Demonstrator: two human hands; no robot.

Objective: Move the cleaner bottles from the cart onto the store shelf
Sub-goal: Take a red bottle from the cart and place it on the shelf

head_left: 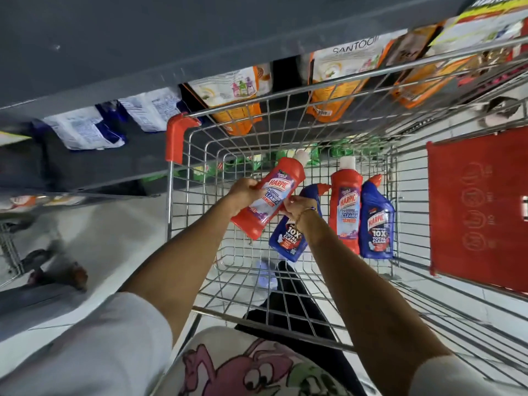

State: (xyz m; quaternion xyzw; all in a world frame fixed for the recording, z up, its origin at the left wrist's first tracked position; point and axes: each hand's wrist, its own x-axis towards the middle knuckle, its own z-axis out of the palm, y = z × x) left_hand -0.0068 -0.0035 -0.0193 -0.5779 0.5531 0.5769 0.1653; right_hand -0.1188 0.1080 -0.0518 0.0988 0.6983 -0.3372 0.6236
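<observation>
A red Harpic bathroom cleaner bottle with a white cap is lifted above the wire cart, tilted with its cap up and to the right. My left hand grips its left side and my right hand pinches its lower right side. Three bottles lie in the cart basket: a blue Harpic bottle under my right wrist, a second red bottle, and another blue bottle at its right. The grey store shelf runs along the left of the cart.
White and blue pouches and orange refill pouches stand on the shelves. Green packs show beyond the cart's far end. A red child-seat flap is at the cart's right. Another person's sandalled foot is on the floor at left.
</observation>
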